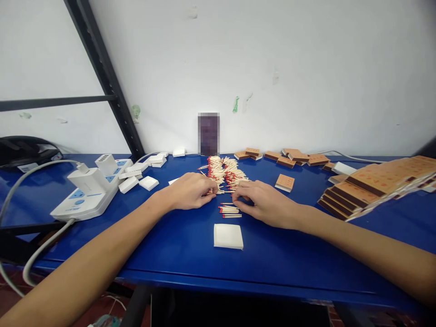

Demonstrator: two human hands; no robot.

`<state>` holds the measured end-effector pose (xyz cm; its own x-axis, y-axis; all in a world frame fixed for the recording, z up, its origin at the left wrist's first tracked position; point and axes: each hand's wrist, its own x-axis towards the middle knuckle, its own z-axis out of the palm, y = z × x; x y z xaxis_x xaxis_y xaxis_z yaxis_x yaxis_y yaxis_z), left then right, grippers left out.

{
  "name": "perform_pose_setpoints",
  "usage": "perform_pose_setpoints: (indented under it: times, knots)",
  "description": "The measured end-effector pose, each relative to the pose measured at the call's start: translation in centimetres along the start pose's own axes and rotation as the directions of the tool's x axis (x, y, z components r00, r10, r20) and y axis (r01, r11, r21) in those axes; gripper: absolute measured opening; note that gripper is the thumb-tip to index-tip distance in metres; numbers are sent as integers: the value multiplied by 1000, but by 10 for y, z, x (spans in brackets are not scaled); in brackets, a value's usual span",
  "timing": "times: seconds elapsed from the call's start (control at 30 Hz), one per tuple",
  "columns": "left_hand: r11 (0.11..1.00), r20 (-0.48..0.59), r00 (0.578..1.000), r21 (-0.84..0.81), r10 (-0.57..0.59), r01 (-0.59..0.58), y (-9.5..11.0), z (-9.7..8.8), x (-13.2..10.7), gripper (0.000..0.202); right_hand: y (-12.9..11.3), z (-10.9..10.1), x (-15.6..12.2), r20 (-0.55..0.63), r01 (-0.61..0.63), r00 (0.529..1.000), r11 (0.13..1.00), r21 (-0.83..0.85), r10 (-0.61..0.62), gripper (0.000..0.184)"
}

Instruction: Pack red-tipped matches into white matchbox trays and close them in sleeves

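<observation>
A pile of red-tipped matches point(225, 173) lies on the blue table point(184, 250) near the wall. My left hand point(191, 190) rests at the pile's near left edge, fingers curled and pinching some matches. My right hand point(264, 203) sits at the pile's near right edge, fingers bent onto matches. A small bunch of matches point(230, 210) lies between the hands, just in front of the pile. A white inner matchbox tray point(228, 236) sits closer to me, apart from both hands.
White trays point(138, 178) and a white power strip point(89, 193) with cables sit at the left. Brown matchbox sleeves point(284, 182) are scattered behind the pile, and stacks of flat brown sleeves point(371, 188) fill the right. A black metal frame point(112, 91) leans at the wall.
</observation>
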<state>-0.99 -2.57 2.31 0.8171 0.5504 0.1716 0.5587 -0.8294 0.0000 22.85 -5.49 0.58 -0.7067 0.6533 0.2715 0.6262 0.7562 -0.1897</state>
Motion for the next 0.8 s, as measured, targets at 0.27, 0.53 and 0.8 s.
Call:
perform_pose_setpoints:
  times: [0.27,0.53,0.8]
  knots:
    - [998,21,998,6,-67,67,5,1,3,15,-6,-5,-10,12,-58,998,992,112,57,21]
    - [976,7,978,61,-208,207,14,4,6,16,-10,0,-6,18,-92,996,972,216,90,16]
    - [962,21,976,171,-219,212,16,7,5,19,-11,3,-8,46,-73,997,975,208,64,17]
